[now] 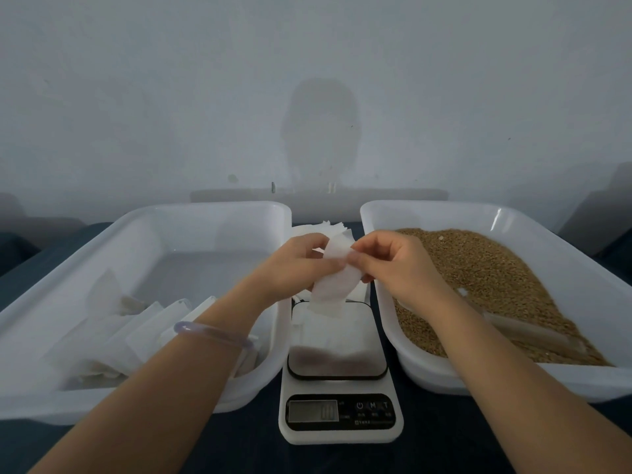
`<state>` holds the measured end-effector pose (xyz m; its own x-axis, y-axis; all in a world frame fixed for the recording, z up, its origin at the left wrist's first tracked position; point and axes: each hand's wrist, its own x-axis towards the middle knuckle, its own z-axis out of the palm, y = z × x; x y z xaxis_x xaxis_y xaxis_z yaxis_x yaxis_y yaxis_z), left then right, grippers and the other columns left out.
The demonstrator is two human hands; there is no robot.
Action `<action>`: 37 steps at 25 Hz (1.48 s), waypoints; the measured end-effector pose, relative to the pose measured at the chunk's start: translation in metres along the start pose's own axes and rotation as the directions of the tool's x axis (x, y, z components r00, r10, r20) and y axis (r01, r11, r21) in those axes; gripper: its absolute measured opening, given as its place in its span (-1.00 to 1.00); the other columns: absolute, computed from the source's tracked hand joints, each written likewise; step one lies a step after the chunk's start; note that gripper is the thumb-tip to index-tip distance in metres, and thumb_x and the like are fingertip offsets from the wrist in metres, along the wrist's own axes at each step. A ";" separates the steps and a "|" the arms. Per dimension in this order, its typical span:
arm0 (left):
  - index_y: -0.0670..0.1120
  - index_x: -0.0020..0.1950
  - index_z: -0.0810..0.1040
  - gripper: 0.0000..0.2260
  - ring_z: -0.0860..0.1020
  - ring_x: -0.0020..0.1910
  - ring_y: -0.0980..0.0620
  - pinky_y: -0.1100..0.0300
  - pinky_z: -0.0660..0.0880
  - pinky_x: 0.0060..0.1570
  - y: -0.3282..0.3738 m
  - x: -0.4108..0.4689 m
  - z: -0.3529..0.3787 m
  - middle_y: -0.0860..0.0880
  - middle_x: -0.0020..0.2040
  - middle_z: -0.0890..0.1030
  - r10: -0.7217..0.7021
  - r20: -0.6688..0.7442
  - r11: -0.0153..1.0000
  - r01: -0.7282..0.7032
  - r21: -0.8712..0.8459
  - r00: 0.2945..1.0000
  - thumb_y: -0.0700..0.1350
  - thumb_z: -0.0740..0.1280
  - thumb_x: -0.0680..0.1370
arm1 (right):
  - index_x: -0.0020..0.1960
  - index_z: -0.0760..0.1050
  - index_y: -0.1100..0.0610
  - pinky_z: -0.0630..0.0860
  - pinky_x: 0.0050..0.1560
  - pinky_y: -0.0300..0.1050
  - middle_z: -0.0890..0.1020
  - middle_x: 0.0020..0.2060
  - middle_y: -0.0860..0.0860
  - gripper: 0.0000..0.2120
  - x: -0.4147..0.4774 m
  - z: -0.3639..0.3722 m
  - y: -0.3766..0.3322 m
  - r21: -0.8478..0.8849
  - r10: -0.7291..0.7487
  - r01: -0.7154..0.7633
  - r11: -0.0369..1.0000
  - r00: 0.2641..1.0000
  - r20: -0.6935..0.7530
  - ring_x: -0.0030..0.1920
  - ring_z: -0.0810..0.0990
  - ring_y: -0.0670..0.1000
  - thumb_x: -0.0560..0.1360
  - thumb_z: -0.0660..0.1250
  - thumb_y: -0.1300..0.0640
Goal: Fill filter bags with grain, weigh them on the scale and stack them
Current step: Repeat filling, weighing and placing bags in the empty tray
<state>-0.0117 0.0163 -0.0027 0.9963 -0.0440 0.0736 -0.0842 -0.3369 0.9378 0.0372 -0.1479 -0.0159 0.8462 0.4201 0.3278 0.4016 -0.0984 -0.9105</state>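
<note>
White paper filter bag point(333, 285) hangs over the scale point(340, 436), pinched near its top by the left hand point(294, 265) and right hand point(393, 265); grain point(485, 278) lies at three o'clock, stacked bags point(113, 333) at nine.

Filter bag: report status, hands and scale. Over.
Left hand and right hand both pinching filter bag, above the scale. Bag looks empty. Grain tray beside right hand, path looks open.
</note>
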 end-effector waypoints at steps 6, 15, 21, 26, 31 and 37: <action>-0.07 0.14 0.52 -0.55 0.62 -0.13 0.03 0.08 0.58 -0.06 0.001 -0.003 -0.004 -0.08 -0.11 0.65 0.029 0.046 1.000 -0.029 0.001 0.999 -0.27 0.55 0.31 | -0.19 0.53 0.13 0.54 -0.42 -0.25 0.63 -0.46 -0.07 -0.90 0.006 -0.007 0.000 0.203 0.156 -0.100 0.974 0.947 -0.281 -0.49 0.59 -0.07 0.49 0.39 0.15; -0.19 -0.40 0.38 -0.64 0.36 -0.54 0.09 0.31 0.31 -0.46 -0.009 0.006 -0.008 0.01 -0.53 0.39 0.203 -0.369 0.946 -0.084 0.314 0.907 -0.07 0.39 0.50 | 0.03 0.48 -0.01 0.46 -0.10 -0.39 0.57 -0.09 -0.18 -0.80 0.001 -0.004 0.002 -0.130 -0.078 0.032 0.991 0.929 -0.363 -0.10 0.53 -0.22 0.44 0.43 0.08; -0.01 -0.50 0.15 -0.48 0.24 -0.53 0.09 0.27 0.16 -0.48 -0.012 0.006 0.000 0.07 -0.58 0.18 0.371 -0.245 0.774 -0.153 0.614 0.896 0.05 0.48 0.38 | 0.00 0.60 -0.01 0.40 0.13 -0.29 0.60 -0.03 -0.01 -0.71 -0.009 0.001 -0.003 -0.347 -0.388 0.339 0.874 0.918 -0.080 0.04 0.50 -0.17 0.43 0.36 0.34; 0.02 -0.49 0.20 -0.51 0.29 -0.47 0.14 0.30 0.23 -0.43 -0.015 0.008 -0.002 0.10 -0.55 0.25 0.405 -0.160 0.765 -0.238 0.598 0.900 0.09 0.51 0.34 | 0.01 0.60 -0.04 0.25 0.09 -0.55 0.48 -0.02 -0.15 -0.54 -0.009 0.001 -0.003 -0.428 -0.195 0.228 0.875 0.974 0.120 0.09 0.40 -0.31 0.38 0.21 0.45; 0.03 -0.29 0.40 -0.71 0.43 -0.25 0.17 0.30 0.36 -0.25 -0.015 0.006 -0.003 0.05 -0.25 0.49 0.414 -0.163 0.801 -0.274 0.533 0.895 0.05 0.52 0.35 | -0.11 0.54 0.10 0.26 0.17 -0.33 0.52 -0.03 -0.16 -0.95 -0.007 0.001 0.001 -0.515 -0.200 0.250 0.820 0.968 0.151 0.23 0.33 -0.14 0.46 0.40 0.20; 0.04 0.28 0.33 -0.58 0.55 0.11 0.02 0.10 0.50 0.13 -0.009 0.000 0.000 -0.01 0.15 0.52 0.127 0.008 0.977 -0.126 0.173 0.992 -0.07 0.42 0.49 | -0.10 0.47 0.17 0.33 -0.14 -0.40 0.51 -0.08 -0.03 -0.90 -0.009 0.003 0.000 -0.445 -0.146 0.217 0.869 0.971 0.189 0.02 0.41 -0.18 0.54 0.28 0.13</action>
<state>-0.0106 0.0189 -0.0109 0.9775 -0.0937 0.1890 -0.2106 -0.4860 0.8482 0.0284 -0.1494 -0.0195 0.6969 0.5930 0.4033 0.6885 -0.3960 -0.6075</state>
